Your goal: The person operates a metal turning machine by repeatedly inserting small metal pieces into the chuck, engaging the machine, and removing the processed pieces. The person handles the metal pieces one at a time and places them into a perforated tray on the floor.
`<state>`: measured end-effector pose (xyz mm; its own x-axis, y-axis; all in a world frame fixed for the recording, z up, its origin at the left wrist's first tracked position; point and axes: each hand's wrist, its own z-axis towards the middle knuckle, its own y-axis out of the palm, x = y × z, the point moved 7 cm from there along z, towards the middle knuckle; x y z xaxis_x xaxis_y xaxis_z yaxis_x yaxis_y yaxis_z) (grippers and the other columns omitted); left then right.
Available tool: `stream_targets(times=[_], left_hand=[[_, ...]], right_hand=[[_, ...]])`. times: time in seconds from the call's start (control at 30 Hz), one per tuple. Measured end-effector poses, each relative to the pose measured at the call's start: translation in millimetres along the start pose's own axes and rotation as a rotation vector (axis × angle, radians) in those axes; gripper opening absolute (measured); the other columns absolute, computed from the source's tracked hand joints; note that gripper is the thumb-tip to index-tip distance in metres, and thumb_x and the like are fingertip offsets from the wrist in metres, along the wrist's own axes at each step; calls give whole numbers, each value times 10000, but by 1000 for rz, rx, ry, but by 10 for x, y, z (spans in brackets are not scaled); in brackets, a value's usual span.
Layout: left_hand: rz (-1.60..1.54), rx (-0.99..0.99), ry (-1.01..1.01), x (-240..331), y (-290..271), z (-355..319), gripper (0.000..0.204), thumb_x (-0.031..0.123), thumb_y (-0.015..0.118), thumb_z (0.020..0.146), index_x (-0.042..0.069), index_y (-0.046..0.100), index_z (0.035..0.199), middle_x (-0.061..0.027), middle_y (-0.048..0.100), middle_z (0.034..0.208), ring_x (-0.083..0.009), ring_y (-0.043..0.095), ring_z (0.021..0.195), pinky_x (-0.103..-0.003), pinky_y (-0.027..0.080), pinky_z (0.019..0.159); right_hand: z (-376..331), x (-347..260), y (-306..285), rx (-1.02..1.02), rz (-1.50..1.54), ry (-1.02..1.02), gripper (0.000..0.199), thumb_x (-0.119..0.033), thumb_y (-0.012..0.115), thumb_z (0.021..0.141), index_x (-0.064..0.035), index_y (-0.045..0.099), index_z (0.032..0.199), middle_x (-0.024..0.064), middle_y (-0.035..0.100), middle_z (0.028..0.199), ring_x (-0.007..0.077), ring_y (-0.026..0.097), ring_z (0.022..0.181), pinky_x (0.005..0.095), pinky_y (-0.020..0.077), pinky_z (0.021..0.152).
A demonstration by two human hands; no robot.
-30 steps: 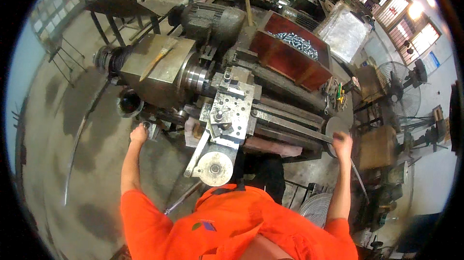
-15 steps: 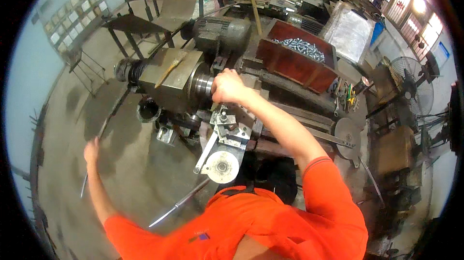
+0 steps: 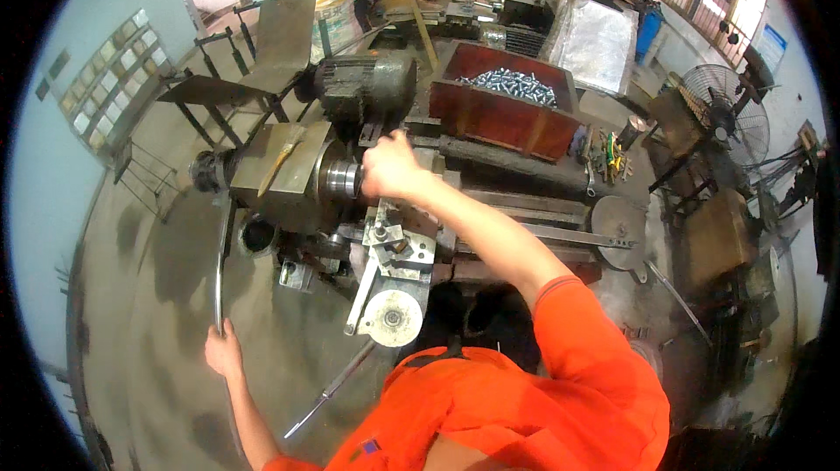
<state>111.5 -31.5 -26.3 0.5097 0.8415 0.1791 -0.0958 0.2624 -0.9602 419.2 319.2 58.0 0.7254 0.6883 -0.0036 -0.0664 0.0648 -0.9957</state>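
Note:
My left hand (image 3: 224, 350) is closed around a long metal lever (image 3: 219, 283) that runs down from the left end of a small lathe's headstock (image 3: 308, 167). At the bright round spindle nose (image 3: 342, 181), my right hand (image 3: 389, 169) is closed with its fingers curled. Whatever it grips there is hidden behind the hand. Just below it sits the tool post (image 3: 385, 233) on the cross slide, with a pale round dial plate (image 3: 393, 318) at the near end. A wooden-handled brush (image 3: 278, 165) lies on top of the headstock.
Behind the lathe bed, a dark red box (image 3: 503, 121) holds many small metal parts (image 3: 512, 84). An electric motor (image 3: 366, 82) stands behind the headstock. Hand tools (image 3: 610, 156) lie right of the box, near a caged fan (image 3: 722, 108). Another metal handle (image 3: 328, 388) slants toward me.
My left hand has swung the lever rightward and closer to me. My right hand stays at the spindle nose. The whole view has shifted slightly.

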Motion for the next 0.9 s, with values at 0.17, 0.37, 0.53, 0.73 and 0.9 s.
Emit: stream_targets(times=[0.17,0.37,0.53,0.73,0.9], left_hand=[[21,-67,241,-107,165,254,353,341,651,731,6,591,828,-208,596,733,-379,578,715,-438,446,626],[-666,-554,343,259,710,1024,198,148,637,733,-34,573,779,-85,564,610,-174,559,523,-297,452,495],[-667,-500,367,198,841,1126,295,217,637,800,-53,548,876,-43,517,570,-131,524,490,-261,423,449],[-416,-769,184,-449,1357,1486,318,268,618,807,-22,551,920,-88,495,634,-204,542,562,-331,459,505],[-132,-677,255,116,1644,1030,320,269,616,806,-20,552,929,-99,504,652,-217,547,582,-340,460,525]], right_hand=[[-424,1342,-685,331,321,333,253,-289,592,562,-94,688,691,139,621,656,290,619,654,362,498,644],[-1182,2002,-888,733,406,139,488,-205,591,563,-98,625,1038,202,439,1266,361,465,1100,376,386,942],[-3028,2376,-404,662,386,440,398,-130,599,561,-28,638,943,140,476,1262,297,511,1086,354,411,907],[-6348,2574,1036,38,253,1323,363,-170,599,591,-60,654,933,147,636,863,256,617,729,360,485,663],[-7798,1283,1471,-108,266,1759,275,-234,594,619,-55,668,814,179,636,840,304,621,801,373,503,711]])
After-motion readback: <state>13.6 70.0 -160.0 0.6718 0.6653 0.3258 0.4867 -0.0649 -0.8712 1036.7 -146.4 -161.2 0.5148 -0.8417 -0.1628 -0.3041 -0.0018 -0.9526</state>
